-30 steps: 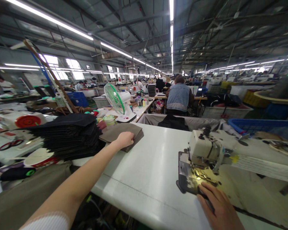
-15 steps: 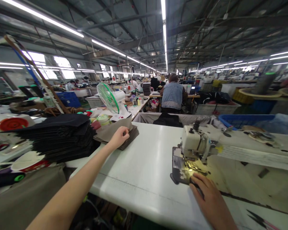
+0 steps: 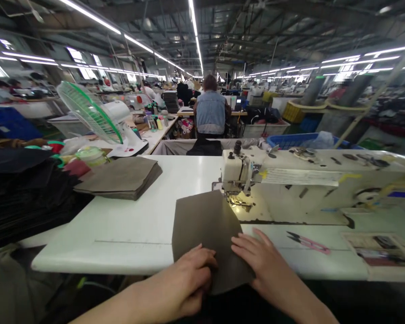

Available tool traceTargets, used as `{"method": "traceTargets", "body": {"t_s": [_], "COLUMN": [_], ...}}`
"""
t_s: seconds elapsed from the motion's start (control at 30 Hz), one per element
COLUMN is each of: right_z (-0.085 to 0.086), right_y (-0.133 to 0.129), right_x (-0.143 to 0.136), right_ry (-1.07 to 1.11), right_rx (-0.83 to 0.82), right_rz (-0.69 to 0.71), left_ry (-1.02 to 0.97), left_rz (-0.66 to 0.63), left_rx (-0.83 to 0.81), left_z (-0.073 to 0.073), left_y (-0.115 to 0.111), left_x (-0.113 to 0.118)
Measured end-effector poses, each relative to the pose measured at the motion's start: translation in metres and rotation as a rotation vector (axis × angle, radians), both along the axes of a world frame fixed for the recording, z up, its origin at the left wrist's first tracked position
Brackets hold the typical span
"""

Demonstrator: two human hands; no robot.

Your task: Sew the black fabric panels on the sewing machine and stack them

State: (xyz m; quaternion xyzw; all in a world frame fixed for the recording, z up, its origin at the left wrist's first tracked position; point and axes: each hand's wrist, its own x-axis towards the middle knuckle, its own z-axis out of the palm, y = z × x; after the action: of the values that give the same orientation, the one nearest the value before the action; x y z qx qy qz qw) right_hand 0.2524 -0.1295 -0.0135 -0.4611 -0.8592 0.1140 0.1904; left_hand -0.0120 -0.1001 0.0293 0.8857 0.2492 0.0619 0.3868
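Note:
A grey-brown fabric panel [image 3: 205, 225] lies in front of the sewing machine [image 3: 238, 171], its near end reaching past the table edge. My left hand [image 3: 195, 279] is closed on the near left part of this panel, fingers curled and thumb bent below. On the panel's right side rests my right hand [image 3: 266, 265], its fingers stretched out and apart over the cloth. The panel's far corner is close to the lit needle area. To the left sits a stack of similar grey-brown panels [image 3: 121, 177], with a taller pile of black fabric [image 3: 27, 193] beside it.
Pink-handled thread snips [image 3: 308, 243] lie right of my right hand. A green-rimmed fan [image 3: 97, 117] stands beyond the panel stack. A blue basket [image 3: 290, 140] is behind the machine. Ahead, a person in a denim vest [image 3: 210, 112] sits facing away.
My left hand has left the stack and come back with a panel, now before the machine. My right hand has moved from the machine's needle plate onto the panel. The view has turned right.

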Motion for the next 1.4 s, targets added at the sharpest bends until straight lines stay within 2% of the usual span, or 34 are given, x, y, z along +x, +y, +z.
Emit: {"method": "traceTargets", "body": {"t_s": [0.1,0.17,0.2,0.23,0.3,0.33,0.37,0.43,0.5,0.6,0.7,0.77,0.87,0.97,1.1,1.23,1.4], "right_z": [0.017,0.027,0.029,0.028,0.020,0.013,0.006,-0.008,-0.018,-0.024,-0.022,-0.020,-0.021,-0.026,-0.030,-0.030,-0.026], "right_y": [0.000,0.011,0.019,0.029,0.052,0.063,0.071,0.081,0.081,0.072,0.068,0.071,0.081,0.084,0.072,0.060,0.058], "right_x": [0.013,0.012,0.009,0.005,-0.005,-0.010,-0.014,-0.021,-0.023,-0.022,-0.021,-0.023,-0.029,-0.034,-0.035,-0.035,-0.038], "right_ry": [0.108,0.258,0.345,0.416,0.508,0.509,0.505,0.501,0.523,0.621,0.756,0.825,0.771,0.664,0.577,0.462,0.395], "right_rx": [-0.179,-0.309,-0.358,-0.397,-0.403,-0.378,-0.345,-0.303,-0.304,-0.369,-0.382,-0.345,-0.294,-0.257,-0.137,-0.033,-0.001], "right_rz": [0.068,0.045,-0.020,-0.114,-0.306,-0.377,-0.423,-0.476,-0.490,-0.499,-0.532,-0.516,-0.478,-0.494,-0.480,-0.497,-0.535], "left_ry": [-0.007,-0.045,-0.083,-0.135,-0.239,-0.261,-0.265,-0.207,-0.113,-0.030,0.025,0.125,0.333,0.478,0.457,0.442,0.489], "left_rz": [0.022,0.143,0.243,0.363,0.684,0.787,0.843,0.853,0.838,0.818,0.799,0.846,0.916,0.903,0.883,0.894,0.871], "left_rx": [-0.221,-0.353,-0.414,-0.460,-0.538,-0.613,-0.672,-0.718,-0.623,-0.372,-0.089,0.084,0.271,0.315,0.273,0.266,0.277], "left_z": [0.020,0.026,0.026,0.024,0.017,0.012,0.007,-0.005,-0.016,-0.025,-0.021,-0.016,-0.014,-0.022,-0.031,-0.031,-0.028], "left_y": [0.012,0.034,0.049,0.065,0.095,0.106,0.114,0.120,0.113,0.094,0.082,0.082,0.086,0.088,0.082,0.079,0.080], "left_x": [-0.011,-0.017,-0.020,-0.023,-0.026,-0.027,-0.027,-0.026,-0.023,-0.019,-0.017,-0.016,-0.014,-0.011,-0.011,-0.011,-0.008]}}
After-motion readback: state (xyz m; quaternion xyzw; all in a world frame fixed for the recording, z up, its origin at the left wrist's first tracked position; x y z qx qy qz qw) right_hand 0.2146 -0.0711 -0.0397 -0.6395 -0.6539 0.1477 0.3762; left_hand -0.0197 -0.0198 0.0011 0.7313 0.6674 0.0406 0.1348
